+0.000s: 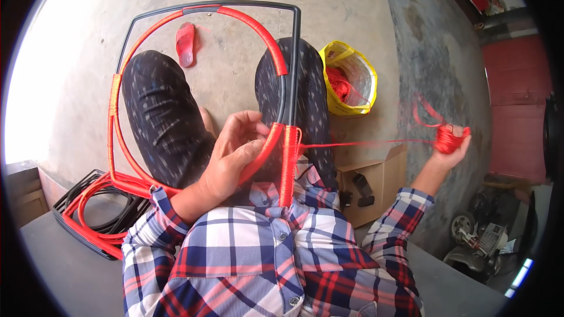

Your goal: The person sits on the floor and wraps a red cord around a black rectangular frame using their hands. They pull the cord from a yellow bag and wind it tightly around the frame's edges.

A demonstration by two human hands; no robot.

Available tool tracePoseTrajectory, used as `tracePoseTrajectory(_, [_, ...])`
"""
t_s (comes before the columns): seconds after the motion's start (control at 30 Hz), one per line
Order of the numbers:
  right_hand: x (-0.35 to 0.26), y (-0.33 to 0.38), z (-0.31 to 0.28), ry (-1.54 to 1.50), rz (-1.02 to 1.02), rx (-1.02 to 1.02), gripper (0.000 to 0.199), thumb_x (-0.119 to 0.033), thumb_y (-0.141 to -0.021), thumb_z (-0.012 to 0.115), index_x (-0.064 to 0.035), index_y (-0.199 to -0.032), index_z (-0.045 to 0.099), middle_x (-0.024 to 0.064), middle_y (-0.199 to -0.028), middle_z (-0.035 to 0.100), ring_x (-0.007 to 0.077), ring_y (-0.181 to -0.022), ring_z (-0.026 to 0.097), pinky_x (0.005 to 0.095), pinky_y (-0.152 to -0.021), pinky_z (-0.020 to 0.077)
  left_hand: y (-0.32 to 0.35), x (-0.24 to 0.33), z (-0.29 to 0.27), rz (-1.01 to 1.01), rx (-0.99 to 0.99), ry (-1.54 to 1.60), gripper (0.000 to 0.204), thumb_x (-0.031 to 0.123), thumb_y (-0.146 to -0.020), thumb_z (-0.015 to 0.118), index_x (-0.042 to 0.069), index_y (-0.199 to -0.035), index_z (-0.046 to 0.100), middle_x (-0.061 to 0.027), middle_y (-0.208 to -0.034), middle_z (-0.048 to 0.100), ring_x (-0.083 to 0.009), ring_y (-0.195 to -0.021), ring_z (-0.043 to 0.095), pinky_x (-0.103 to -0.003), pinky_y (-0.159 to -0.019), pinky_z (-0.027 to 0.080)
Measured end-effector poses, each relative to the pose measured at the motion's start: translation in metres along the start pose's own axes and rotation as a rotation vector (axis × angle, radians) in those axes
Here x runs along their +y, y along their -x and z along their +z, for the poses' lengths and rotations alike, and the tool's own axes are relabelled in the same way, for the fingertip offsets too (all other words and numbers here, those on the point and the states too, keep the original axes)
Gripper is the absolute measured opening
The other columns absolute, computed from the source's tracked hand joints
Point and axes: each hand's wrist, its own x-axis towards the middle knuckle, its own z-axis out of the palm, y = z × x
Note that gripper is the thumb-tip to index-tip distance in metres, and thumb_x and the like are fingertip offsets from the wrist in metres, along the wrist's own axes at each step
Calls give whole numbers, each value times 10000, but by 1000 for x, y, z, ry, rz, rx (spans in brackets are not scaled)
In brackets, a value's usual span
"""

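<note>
Your left hand (232, 152) curls around the lower part of the red hoop (258, 32), fingers wrapped over the red-bound ring where it meets the upright side of the dark frame (294, 53), which rests across your lap. Just to the right of that hand, the frame's upright bar is bound in tight turns of red cord (364, 142), and from there a taut strand runs out to your right hand (449, 147), held well out to the side. That hand is closed around a small bundle of the same cord, with loose loops trailing above it. Between your two hands and a little beyond them, a yellow bag (346, 79) sits on the floor with more red cord inside. Past your left hand lies a red sandal (185, 43); behind and below it, a stack of finished frames (97, 214)
</note>
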Motion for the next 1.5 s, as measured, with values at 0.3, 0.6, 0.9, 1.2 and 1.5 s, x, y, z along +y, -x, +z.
tracePoseTrajectory(0.3, [133,135,90,470,865,-492,450,-70,-820,636,34,-1258,616,-29,-660,532,50,-496,448,223,-444,371,-10,15,12,-181,-62,-164,350,100,-1009,545,-16,-1335,495,-66,-1069,610,-113,-840,581,-253,-757,492])
tracePoseTrajectory(0.6, [164,120,142,651,615,-605,175,-215,-906,726,-61,-861,657,-8,-645,588,74,-549,530,243,-497,418,-12,21,17,-191,-101,-329,280,69,-1022,534,-41,-1278,562,-28,-852,602,-85,-668,555,-212,-601,474])
tracePoseTrajectory(0.9, [127,87,75,908,223,-329,155,-164,-898,728,-33,-856,655,-1,-665,594,81,-549,527,254,-507,426,-13,20,17,-227,-68,-259,169,143,-1030,546,-2,-1100,598,-25,-801,602,-78,-652,559,-212,-589,465])
tracePoseTrajectory(1.2, [120,150,39,1151,275,-431,231,-126,-888,708,-25,-719,587,-28,-599,519,63,-545,458,280,-514,394,-38,32,23,-323,5,-29,88,121,-984,565,53,-933,585,-57,-674,632,-123,-458,588,-227,-373,473])
tracePoseTrajectory(1.5, [163,110,41,1395,-14,-547,271,-119,-891,660,-1,-1104,542,103,-893,651,176,-835,635,341,-753,507,-45,17,8,-350,-51,-39,220,279,-937,523,66,-960,577,-93,-661,615,-175,-475,565,-275,-412,458])
